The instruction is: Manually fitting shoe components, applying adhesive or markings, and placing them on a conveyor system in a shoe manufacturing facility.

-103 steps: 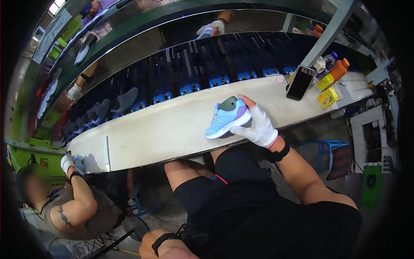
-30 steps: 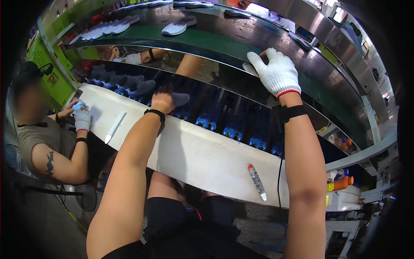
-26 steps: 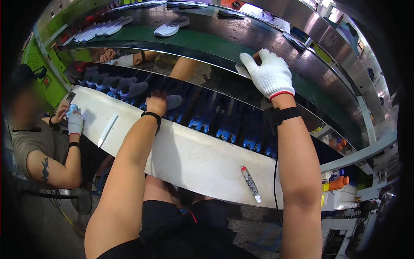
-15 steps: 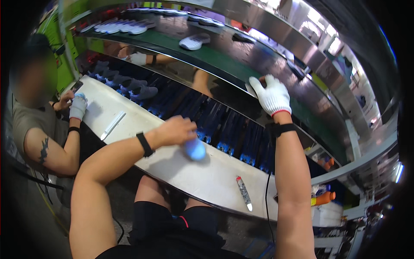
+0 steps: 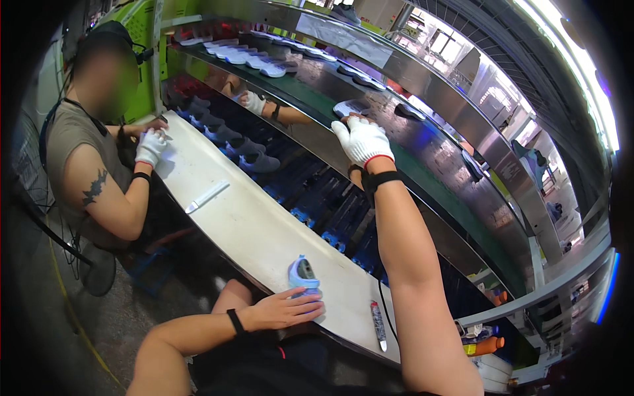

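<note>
Low over the front of the white worktable, my bare left hand (image 5: pixel 288 309) wraps its fingers round a light blue shoe upper (image 5: pixel 301 272). The upper's dark opening faces up, and part of it hides behind my fingers. My right hand (image 5: pixel 367 140), in a white knit glove with bare fingertips, reaches over the green conveyor belt (image 5: pixel 422 158). Its thumb stands apart from the fingers, which are at the near edge of a white-and-grey shoe sole (image 5: pixel 351 107). Whether they touch the sole cannot be made out.
A marker-like tool (image 5: pixel 378 325) and a white tool (image 5: pixel 208 197) lie on the worktable (image 5: pixel 264 231). Grey shoes (image 5: pixel 257 162) line the dark rack behind it. More soles (image 5: pixel 274 68) rest on the belt. A co-worker (image 5: pixel 99 158) sits at left; an orange bottle (image 5: pixel 485 346) stands right.
The view has turned. My right hand has moved left along the belt to the sole. My left hand has brought the light blue upper nearer to me.
</note>
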`<control>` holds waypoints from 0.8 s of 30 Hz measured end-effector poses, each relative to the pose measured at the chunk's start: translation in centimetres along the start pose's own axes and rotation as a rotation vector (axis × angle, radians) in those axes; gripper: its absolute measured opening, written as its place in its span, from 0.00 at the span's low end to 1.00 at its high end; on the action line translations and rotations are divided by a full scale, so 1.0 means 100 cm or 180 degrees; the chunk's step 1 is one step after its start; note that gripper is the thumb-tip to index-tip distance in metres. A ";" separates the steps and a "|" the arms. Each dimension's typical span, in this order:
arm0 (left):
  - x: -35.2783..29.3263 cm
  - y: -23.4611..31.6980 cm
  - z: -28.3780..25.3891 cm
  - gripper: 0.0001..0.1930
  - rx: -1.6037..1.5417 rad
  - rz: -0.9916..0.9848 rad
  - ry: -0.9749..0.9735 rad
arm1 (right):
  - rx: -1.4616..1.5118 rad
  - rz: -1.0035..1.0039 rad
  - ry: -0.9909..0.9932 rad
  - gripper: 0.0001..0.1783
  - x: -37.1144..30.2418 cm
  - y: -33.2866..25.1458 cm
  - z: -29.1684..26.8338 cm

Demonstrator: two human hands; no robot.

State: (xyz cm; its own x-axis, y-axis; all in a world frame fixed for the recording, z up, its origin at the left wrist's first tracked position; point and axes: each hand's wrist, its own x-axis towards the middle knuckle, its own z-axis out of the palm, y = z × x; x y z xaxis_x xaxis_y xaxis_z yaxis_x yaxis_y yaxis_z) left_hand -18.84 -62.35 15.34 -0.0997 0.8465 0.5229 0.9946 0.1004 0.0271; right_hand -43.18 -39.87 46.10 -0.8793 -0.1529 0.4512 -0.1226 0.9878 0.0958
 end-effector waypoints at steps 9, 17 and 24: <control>0.083 -0.020 -0.020 0.26 -0.0348 -0.0237 0.0729 | 0.0354 0.0051 0.0274 0.27 -0.035 -0.004 -0.011; 0.063 0.033 -0.023 0.29 -0.2009 -0.0414 0.1410 | 0.0953 -0.0897 0.2638 0.15 -0.204 0.014 -0.047; 0.049 0.051 -0.058 0.28 -0.1000 -0.1082 0.1196 | 0.3859 0.1383 0.1919 0.22 -0.416 0.004 0.005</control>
State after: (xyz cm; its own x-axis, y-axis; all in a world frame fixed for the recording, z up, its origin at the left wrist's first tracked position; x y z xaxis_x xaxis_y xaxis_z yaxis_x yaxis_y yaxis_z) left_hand -14.10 -60.68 22.97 -0.4538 0.5454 0.7047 0.8755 0.1255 0.4667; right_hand -6.89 -33.12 26.92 -0.6586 0.4795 0.5799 -0.4809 0.3245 -0.8145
